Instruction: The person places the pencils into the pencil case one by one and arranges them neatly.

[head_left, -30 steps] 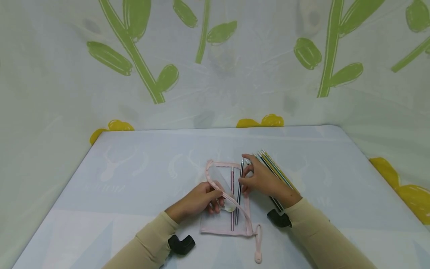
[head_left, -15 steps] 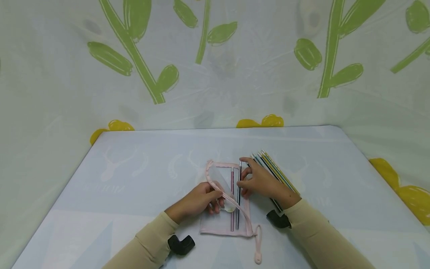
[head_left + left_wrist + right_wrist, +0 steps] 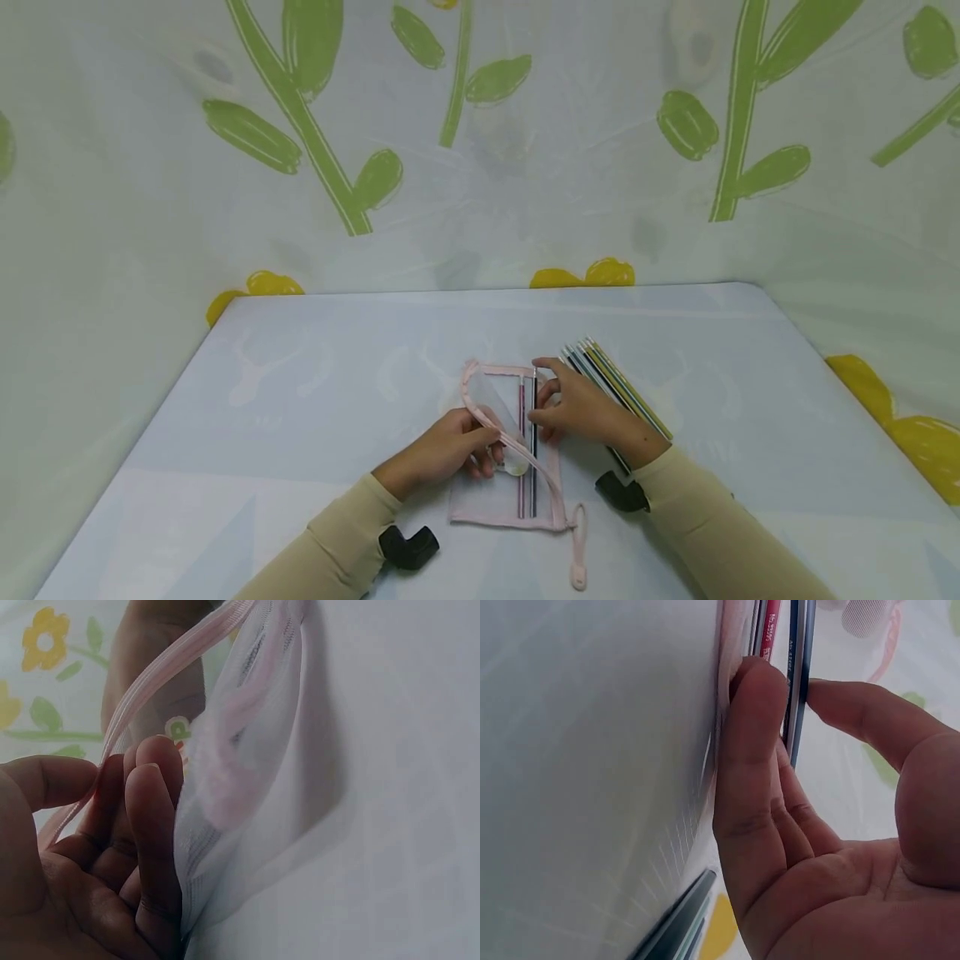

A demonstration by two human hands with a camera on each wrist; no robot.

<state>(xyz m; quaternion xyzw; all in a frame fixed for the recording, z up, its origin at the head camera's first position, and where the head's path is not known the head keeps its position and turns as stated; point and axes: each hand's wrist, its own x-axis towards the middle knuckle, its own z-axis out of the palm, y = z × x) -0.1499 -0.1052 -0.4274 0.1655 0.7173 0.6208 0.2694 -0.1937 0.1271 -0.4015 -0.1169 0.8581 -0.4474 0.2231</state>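
A see-through mesh pencil pouch with pink edging lies on the table. My left hand pinches its pink zipper edge between thumb and fingers, holding the mouth raised. Inside the pouch a red pencil lies lengthwise. Beside it is a dark pencil, nearly parallel, its lower part within the pouch. My right hand holds this dark pencil near its far end, the forefinger at its tip. In the right wrist view the thumb presses the dark pencil from one side, with fingers behind.
Several more pencils, striped dark, pale and yellow, lie in a slanted bundle partly under my right wrist. A pink strap trails from the pouch's near right corner. The table's far edge meets a leaf-patterned cloth backdrop.
The dark pencil has slid toward me, deeper into the pouch, and straightened alongside the red one. My right hand has moved slightly nearer with it; my left hand keeps its hold.
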